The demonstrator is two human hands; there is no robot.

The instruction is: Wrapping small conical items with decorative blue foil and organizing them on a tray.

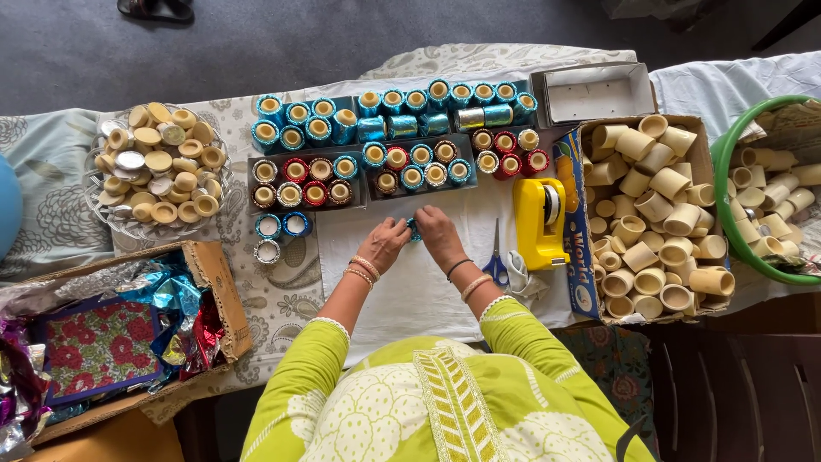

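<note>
Both forearms are extended forward from lime-green sleeves and brought together over a white cloth (402, 282) at the middle of the table. The left hand (385, 243) is turned palm down with the fingers curled inward and pinched against a small blue foil-wrapped spool (413, 228), which is held between the two hands just above the cloth. The right hand (439, 235) is likewise curled, its fingertips closed on the other side of the same spool, the wrist bent slightly inward. Bangles are worn on both wrists. Only a sliver of the spool is seen; most of it is covered by the fingers, so its shape and its open end cannot be made out. Beyond the hands, shallow dark trays (308, 181) are filled with finished spools in blue, red and dark foil, standing upright with pale cores showing. A yellow tape dispenser (539, 221) is set just right of the hands, and blue-handled scissors (497, 261) lie beside it, partly lying across a crumpled scrap. A cardboard box of bare cream tubes (654, 214) is placed farther right, and a green basket (753, 248) of more tubes is cut off by the frame edge. At left, a glass plate of cream caps (158, 167) and a box of foil scraps (171, 316) are seen, the latter partly cropped.
</note>
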